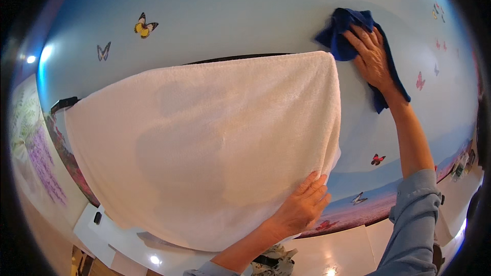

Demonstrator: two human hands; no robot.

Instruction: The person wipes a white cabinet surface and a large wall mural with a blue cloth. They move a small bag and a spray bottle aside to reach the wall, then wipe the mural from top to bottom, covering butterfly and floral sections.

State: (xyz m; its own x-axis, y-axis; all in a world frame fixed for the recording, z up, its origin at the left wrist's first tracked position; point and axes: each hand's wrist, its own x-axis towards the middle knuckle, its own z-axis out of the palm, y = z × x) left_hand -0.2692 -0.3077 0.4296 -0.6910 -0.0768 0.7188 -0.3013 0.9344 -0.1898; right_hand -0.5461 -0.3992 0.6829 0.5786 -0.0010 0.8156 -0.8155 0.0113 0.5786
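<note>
A large white towel-like cloth (215, 142) hangs over a broad flat panel in front of the wall; most of what it covers is hidden. My left hand (299, 209) lies on the cloth's lower right edge, fingertips against the folds. Its thumb is hidden, so I cannot tell whether it grips the cloth. Up to the right, my right hand (368, 51) presses a bunched dark blue cloth (343, 38) to the wall, just beyond the panel's top right corner. One end of the blue cloth trails down beside my wrist.
A sky-blue wall mural (245, 11) with butterflies surrounds the panel. A black edge (238, 58) shows above the white cloth, and a black corner piece (65, 103) juts out at left. Below are a glossy white surface (337, 251), a small black object (98, 218) and a crumpled patterned item (276, 260).
</note>
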